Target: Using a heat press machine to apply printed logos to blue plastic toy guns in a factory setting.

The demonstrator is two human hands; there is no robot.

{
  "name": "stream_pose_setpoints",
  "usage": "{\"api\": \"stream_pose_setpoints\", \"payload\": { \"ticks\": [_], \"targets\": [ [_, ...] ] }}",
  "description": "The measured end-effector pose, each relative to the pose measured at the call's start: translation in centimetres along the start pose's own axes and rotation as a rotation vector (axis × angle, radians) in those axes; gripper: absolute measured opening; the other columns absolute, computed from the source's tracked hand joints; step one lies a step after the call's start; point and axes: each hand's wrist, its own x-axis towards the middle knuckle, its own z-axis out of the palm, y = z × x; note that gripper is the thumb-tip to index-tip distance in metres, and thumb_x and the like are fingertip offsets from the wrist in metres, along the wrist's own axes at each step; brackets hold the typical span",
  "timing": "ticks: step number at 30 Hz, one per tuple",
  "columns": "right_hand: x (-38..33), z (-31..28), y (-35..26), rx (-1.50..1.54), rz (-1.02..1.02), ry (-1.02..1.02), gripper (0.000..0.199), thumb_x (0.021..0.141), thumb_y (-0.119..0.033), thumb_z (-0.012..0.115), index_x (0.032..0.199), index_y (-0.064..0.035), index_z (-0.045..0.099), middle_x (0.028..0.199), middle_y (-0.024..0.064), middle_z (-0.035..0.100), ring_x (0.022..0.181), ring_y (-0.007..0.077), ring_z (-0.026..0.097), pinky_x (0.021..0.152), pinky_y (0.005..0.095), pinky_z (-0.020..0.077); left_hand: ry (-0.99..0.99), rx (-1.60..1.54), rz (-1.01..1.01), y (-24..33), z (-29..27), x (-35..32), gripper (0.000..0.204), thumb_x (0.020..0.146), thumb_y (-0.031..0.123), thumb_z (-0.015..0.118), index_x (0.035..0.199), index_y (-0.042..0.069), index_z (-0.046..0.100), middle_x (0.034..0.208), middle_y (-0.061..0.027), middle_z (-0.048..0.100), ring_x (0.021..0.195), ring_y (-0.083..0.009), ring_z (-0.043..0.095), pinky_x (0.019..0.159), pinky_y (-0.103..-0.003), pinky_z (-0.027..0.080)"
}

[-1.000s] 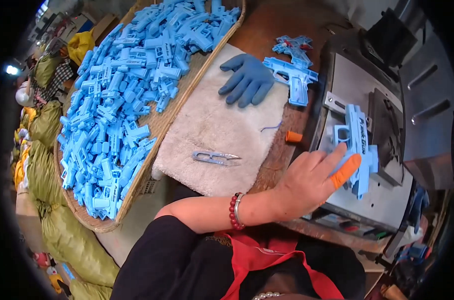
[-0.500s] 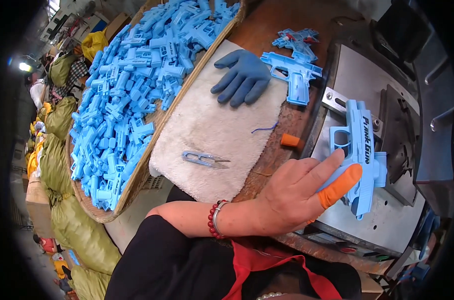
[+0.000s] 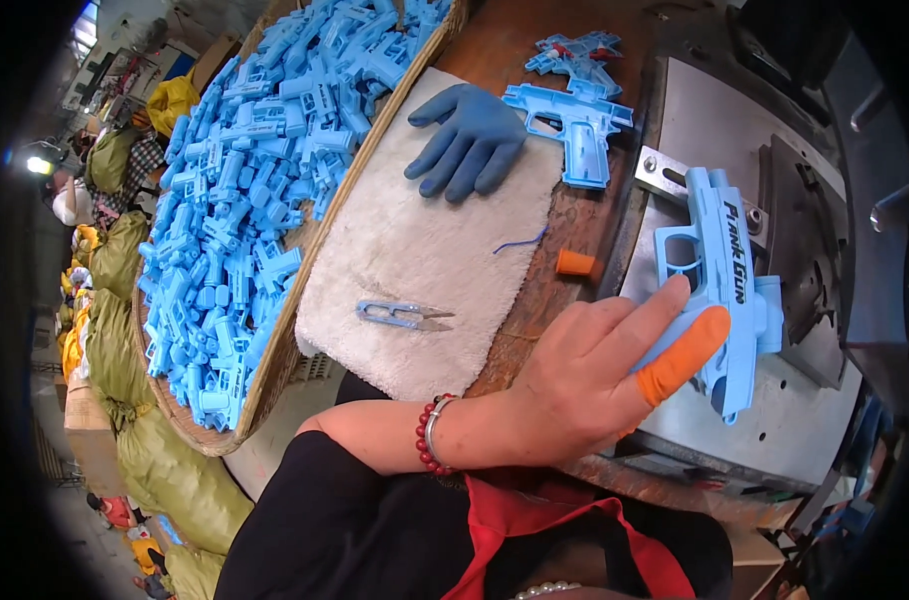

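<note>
My left hand (image 3: 594, 375) reaches across from the left, its back toward me, holding a light blue plastic toy gun (image 3: 726, 290) by the grip. One finger wears an orange finger cot; another bare finger lies along the gun near the trigger guard. Black lettering runs along the gun's side, and its barrel points away from me, above a grey metal plate (image 3: 664, 405). Part of the grip is hidden behind the hand. My right hand does not show. Left of the gun, a loose orange finger cot (image 3: 575, 263) lies on the brown wooden table (image 3: 599, 225).
On a white towel (image 3: 424, 255) lie a blue glove (image 3: 469, 145) and thread snips (image 3: 404, 315). A blue toy gun half (image 3: 579, 130) rests beyond the cot. A wicker basket (image 3: 319, 235) heaped with blue toy guns stands left. Dark metal machine parts (image 3: 799, 250) flank the right.
The view has shifted slightly, so the table and basket sit a little differently. My left hand keeps its hold on the toy gun, which has barely moved.
</note>
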Motion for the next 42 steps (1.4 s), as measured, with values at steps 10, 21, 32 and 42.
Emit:
{"api": "stream_pose_setpoints", "payload": {
  "ticks": [10,21,32,42],
  "targets": [
    [-19.4,-15.1,-7.8,-0.267,0.334,0.008,0.023,0.079,-0.019,0.053,0.090,-0.0014,0.064,0.103,0.0208,0.063,0.088,0.0379,0.061,0.074,0.0464,0.0497,-0.018,-0.026,-0.073,0.4,-0.6,-0.6,0.061,0.075,0.010,0.068,0.134,0.010,0.049,0.128,-0.0175,0.048,0.099,-0.0350,0.051,0.085,-0.041,0.043],
    [-30.1,-33.0,-30.1,-0.233,0.927,-0.413,0.020,0.078,-0.019,0.061,0.092,-0.0048,0.062,0.094,0.0194,0.063,0.084,0.0385,0.060,0.074,0.0464,0.0483,0.091,-0.077,0.100,1.4,0.9,1.7,0.053,0.080,0.005,0.060,0.131,0.004,0.046,0.126,-0.0205,0.048,0.095,-0.0366,0.050,0.086,-0.043,0.043],
    [-45.9,-44.3,-52.1,-0.569,1.397,0.286,0.032,0.080,-0.003,0.061,0.112,-0.0008,0.058,0.113,0.0181,0.059,0.107,0.0324,0.057,0.091,0.0388,0.0450,-0.161,0.262,0.172,4.0,9.2,9.6,0.025,0.084,0.022,0.052,0.103,0.010,0.063,0.100,-0.0078,0.064,0.098,-0.0284,0.055,0.079,-0.044,0.038],
    [-36.2,-39.5,-26.5,0.119,0.995,0.802,0.068,0.084,-0.022,0.067,0.139,0.0015,0.035,0.136,0.0182,0.045,0.127,0.0264,0.041,0.105,0.0340,0.0305,-0.139,0.058,0.194,3.4,1.3,2.9,0.057,0.081,0.031,0.066,0.132,0.012,0.047,0.134,-0.0184,0.044,0.125,-0.0371,0.039,0.100,-0.050,0.030]
  ]
}}
